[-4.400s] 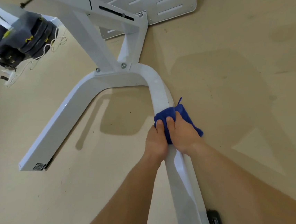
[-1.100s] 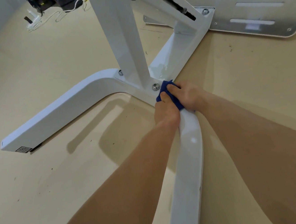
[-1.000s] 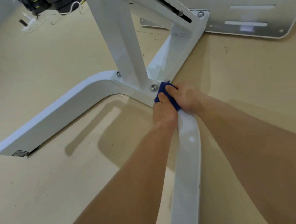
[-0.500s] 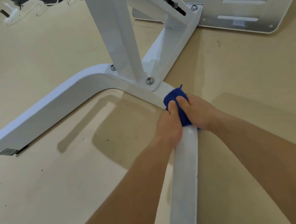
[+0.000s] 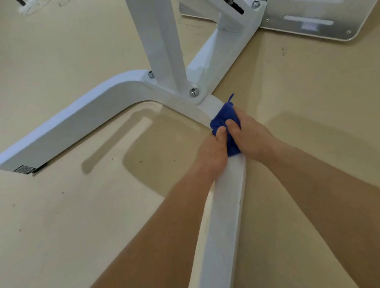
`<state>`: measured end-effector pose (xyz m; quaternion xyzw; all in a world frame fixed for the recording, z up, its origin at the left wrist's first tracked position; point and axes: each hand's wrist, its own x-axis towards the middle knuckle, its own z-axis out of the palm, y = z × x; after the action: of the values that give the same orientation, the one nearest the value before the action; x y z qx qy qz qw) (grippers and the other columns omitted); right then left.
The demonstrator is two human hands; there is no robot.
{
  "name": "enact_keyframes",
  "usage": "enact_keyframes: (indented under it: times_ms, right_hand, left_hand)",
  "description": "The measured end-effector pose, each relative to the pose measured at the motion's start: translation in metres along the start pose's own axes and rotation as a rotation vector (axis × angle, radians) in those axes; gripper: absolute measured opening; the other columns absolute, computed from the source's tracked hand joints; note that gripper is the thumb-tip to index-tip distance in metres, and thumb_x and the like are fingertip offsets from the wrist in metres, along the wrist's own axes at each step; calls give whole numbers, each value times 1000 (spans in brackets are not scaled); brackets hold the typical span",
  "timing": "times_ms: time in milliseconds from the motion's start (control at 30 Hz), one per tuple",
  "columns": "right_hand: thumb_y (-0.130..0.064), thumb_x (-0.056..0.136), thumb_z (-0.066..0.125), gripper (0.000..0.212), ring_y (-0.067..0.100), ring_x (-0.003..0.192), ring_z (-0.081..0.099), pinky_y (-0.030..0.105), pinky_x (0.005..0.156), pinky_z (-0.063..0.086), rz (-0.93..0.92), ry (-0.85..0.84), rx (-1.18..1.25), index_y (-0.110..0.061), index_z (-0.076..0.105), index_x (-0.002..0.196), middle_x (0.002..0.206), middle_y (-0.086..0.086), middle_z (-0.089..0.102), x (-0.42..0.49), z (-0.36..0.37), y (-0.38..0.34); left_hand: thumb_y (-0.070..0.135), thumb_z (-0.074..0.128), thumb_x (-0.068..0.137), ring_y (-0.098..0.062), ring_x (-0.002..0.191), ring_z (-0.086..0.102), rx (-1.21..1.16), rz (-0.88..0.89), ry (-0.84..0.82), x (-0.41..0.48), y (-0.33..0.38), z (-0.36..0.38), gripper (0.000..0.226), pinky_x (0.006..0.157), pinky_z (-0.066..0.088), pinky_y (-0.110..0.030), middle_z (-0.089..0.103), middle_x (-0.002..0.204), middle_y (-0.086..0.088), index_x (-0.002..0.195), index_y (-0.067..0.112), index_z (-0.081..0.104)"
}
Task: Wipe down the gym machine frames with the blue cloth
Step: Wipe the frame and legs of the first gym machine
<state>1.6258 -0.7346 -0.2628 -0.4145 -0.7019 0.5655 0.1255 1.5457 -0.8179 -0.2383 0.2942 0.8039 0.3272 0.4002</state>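
My left hand and right hand grip the bunched blue cloth around the white frame leg, just short of the bolted joint. The leg runs lengthwise straight away from me toward that joint (right hand slightly ahead), so the stroke, I judge, follows it.

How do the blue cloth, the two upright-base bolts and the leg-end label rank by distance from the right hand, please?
1. blue cloth, gripped by the right hand.
2. right bolt, just beyond.
3. left bolt, past the upright.
4. label, far left, on the leg end.
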Motion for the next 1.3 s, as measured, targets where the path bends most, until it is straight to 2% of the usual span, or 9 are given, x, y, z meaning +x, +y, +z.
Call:
enact_keyframes:
  times_ms: [133, 233, 600, 700, 867, 933, 1067, 1200, 1300]
  right_hand:
    - [-24, 103, 41, 56, 26, 121, 55, 37, 102, 43, 12, 9, -50, -27, 21, 156, 139, 3, 54, -32, 3, 7]
    - [-22, 103, 46, 64, 24, 122, 54, 33, 99, 43, -8, -4, -83, -30, 14, 158, 143, 0, 52, -36, 0, 1]
    - [-30, 103, 46, 26, 20, 96, 62, 29, 76, 45, 37, 1, -10, -18, 63, 119, 100, 1, 67, 31, -9, -22]
    - [-33, 104, 41, 35, 23, 103, 60, 29, 81, 39, 120, 96, -27, -17, 56, 131, 115, 6, 65, 14, -1, -23]
    - [-31, 102, 42, 52, 17, 124, 50, 35, 99, 42, 67, 165, -12, -29, 30, 153, 143, -5, 49, -65, 20, -17]
    - [-29, 101, 41, 58, 16, 142, 34, 40, 112, 35, -3, 228, -68, -25, 23, 156, 158, -4, 31, -72, 29, -20]
    - [-21, 100, 40, 62, 29, 146, 22, 43, 118, 25, 15, 417, -351, -10, 16, 156, 160, 11, 19, -46, 49, -33]
    - [-23, 101, 40, 56, 36, 134, 39, 43, 106, 39, 13, 478, -571, -3, 25, 151, 151, 19, 32, -33, 70, -26]
    - [-27, 104, 31, 52, 36, 131, 40, 44, 98, 44, 35, 507, -545, -3, 29, 150, 150, 18, 34, -28, 72, -25]
  left_hand:
    - [34, 35, 106, -14, 102, 64, -26, 14, -64, -36, -16, -2, 33, 92, 48, -30, 69, 111, 0, 120, 17, 60]
    - [34, 42, 104, -12, 99, 63, -59, 2, -34, -45, -23, 3, 29, 81, 46, -22, 69, 110, 2, 122, 17, 58]
    - [48, 34, 103, -26, 87, 65, -49, -35, 60, 15, 7, 2, 49, 83, 52, -42, 69, 95, -11, 101, 10, 65]
    - [47, 39, 101, -32, 88, 68, -60, -38, 28, 2, 5, -3, 48, 83, 54, -46, 71, 98, -18, 101, 7, 67]
    - [19, 49, 100, -34, 84, 69, -108, 2, 14, -40, -19, -33, 20, 79, 58, -49, 71, 92, -16, 98, 7, 66]
    - [18, 49, 102, -33, 92, 70, -256, -72, 118, -45, -25, -56, 17, 75, 61, -44, 71, 102, -15, 105, 11, 65]
    - [14, 47, 100, -24, 88, 68, -390, -102, 340, -24, -22, -96, 19, 77, 61, -40, 68, 96, -5, 91, 24, 61]
    - [21, 50, 76, -29, 76, 61, -376, -121, 484, 14, -22, -115, 7, 72, 57, -45, 62, 83, -8, 78, 23, 55]
    - [16, 46, 86, -25, 63, 52, -442, -199, 572, 61, -33, -124, 5, 59, 50, -32, 53, 72, -2, 83, 19, 50]
